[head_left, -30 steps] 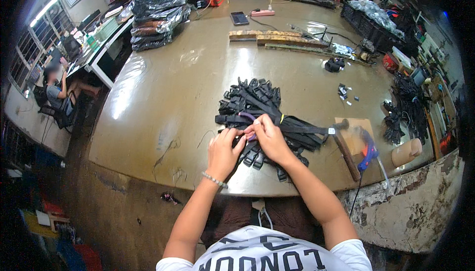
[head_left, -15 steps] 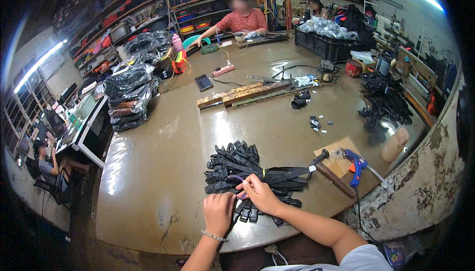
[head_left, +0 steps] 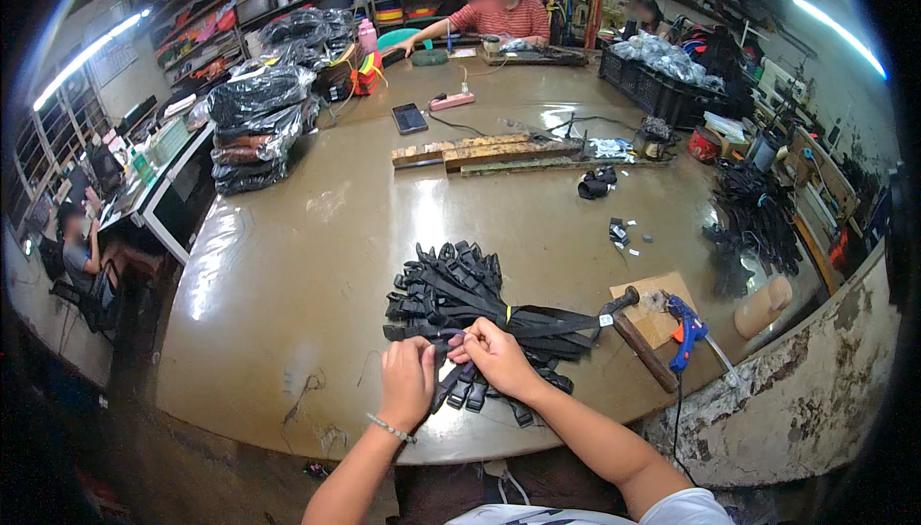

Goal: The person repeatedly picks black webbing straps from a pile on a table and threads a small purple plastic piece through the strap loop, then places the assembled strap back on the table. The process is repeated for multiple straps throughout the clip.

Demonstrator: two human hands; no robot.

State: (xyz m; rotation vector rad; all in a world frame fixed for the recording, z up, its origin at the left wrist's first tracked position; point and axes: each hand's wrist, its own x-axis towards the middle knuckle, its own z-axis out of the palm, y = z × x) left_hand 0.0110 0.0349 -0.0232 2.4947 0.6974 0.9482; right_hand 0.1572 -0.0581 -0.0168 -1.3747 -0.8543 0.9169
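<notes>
Worn and glossy, a broad brown worktable (head_left: 317, 266) with a rounded edge fills a cluttered workshop lined with shelves. At its near edge lies a fanned bundle of black webbing straps (head_left: 460, 300), flat and matte, cinched by a thin yellow band (head_left: 507, 314), with plastic buckle ends splayed outward. The person's left hand (head_left: 407, 381) and right hand (head_left: 494, 357) meet over the bundle's near side, fingers of both curled and pinching a single strap end (head_left: 451, 336) between them, the rest of the bundle just beyond the fingertips. To the right rest a wooden-handled hammer (head_left: 638, 343) and a blue glue gun (head_left: 684, 331) beside a square of tan cardboard (head_left: 662, 300). Farther back lie rough wooden planks (head_left: 489, 152), a dark phone (head_left: 410, 118) and, at left, stacked bundles in shiny black plastic wrap (head_left: 254, 117). A seated person in a red striped shirt (head_left: 499, 19) works at the far end.
</notes>
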